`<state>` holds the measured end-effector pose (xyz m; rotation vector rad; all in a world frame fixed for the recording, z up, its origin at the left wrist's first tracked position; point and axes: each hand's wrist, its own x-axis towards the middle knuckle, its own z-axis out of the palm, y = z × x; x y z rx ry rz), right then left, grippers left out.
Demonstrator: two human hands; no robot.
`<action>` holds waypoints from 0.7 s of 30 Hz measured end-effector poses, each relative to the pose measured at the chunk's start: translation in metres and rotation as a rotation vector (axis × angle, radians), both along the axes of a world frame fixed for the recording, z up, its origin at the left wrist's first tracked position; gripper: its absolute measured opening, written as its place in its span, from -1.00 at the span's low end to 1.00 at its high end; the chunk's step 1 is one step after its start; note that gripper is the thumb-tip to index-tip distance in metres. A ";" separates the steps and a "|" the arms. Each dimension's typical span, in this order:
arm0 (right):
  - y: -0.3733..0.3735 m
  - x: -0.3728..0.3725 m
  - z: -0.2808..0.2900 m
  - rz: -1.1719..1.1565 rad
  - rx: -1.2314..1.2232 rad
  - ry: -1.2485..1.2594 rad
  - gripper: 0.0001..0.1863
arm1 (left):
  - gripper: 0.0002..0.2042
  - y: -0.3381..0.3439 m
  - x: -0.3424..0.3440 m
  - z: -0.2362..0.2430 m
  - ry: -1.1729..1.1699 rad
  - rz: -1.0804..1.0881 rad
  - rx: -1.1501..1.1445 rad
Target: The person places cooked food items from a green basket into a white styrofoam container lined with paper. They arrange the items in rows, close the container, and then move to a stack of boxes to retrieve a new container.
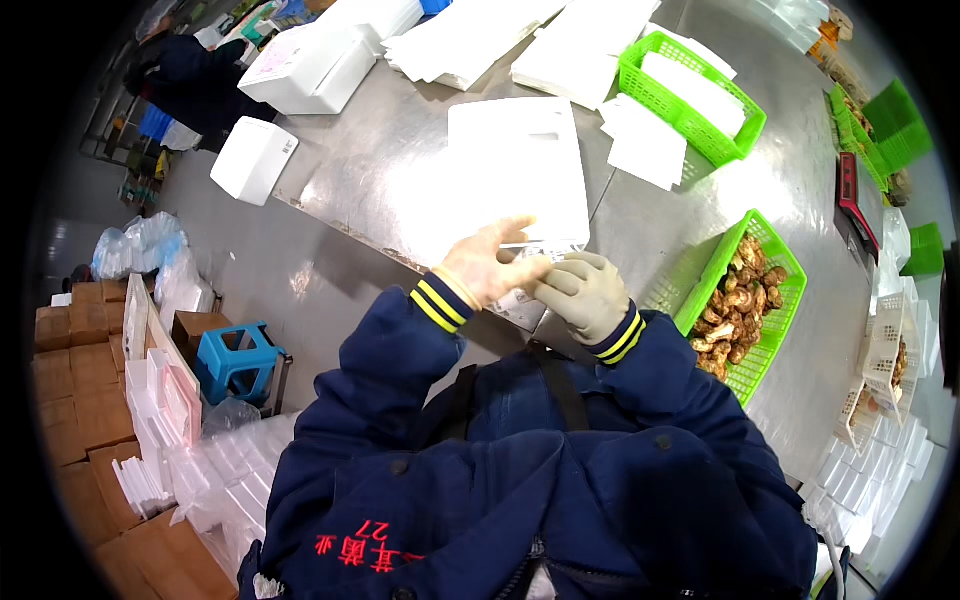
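Note:
In front of me a white foam box (515,170) lies on the metal table, its near edge by my hands. My left hand (485,262), in a pale glove, reaches over that edge with its fingers apart. Close beside it, my right hand (588,295), in a greyish glove, has its fingers bent and drawn together. A small clear-and-white piece with dark print (543,250) shows between the hands at the box's near edge. What the right fingers pinch is hidden. To the right stands a green basket (790,300) with brown mushrooms (738,305).
White sheets (590,45) lie in stacks at the far side, near another green basket (690,95) holding white sheets. Foam boxes (310,68) stand at far left, near a person in dark clothes (195,85). A blue stool (238,360) and cartons (85,370) stand left.

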<state>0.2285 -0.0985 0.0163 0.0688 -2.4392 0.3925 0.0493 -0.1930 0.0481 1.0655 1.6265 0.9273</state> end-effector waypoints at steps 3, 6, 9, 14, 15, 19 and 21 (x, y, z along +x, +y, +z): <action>0.008 -0.016 -0.002 -0.049 0.064 -0.036 -0.70 | -0.57 0.014 -0.030 -0.015 -0.026 -0.029 -0.149; 0.027 -0.017 -0.004 -0.295 -0.008 -0.045 -0.65 | -0.63 0.015 -0.039 -0.026 -0.167 0.232 -0.065; 0.023 -0.019 0.001 -0.489 -0.576 0.112 -0.44 | -0.64 0.024 -0.046 -0.028 0.045 0.289 0.003; -0.002 -0.059 0.007 -0.426 -1.325 0.059 0.04 | -0.61 0.032 -0.047 -0.019 0.412 0.283 0.314; -0.006 -0.071 0.011 -0.402 -1.395 0.063 0.06 | -0.57 0.034 -0.053 -0.020 0.332 0.253 0.314; -0.018 -0.104 0.005 -0.516 -1.573 0.245 -0.31 | -0.48 0.028 -0.080 -0.007 -0.115 0.136 0.255; -0.020 -0.114 0.015 -0.486 -1.637 0.349 -0.42 | -0.45 0.031 -0.102 0.002 -0.287 0.092 0.189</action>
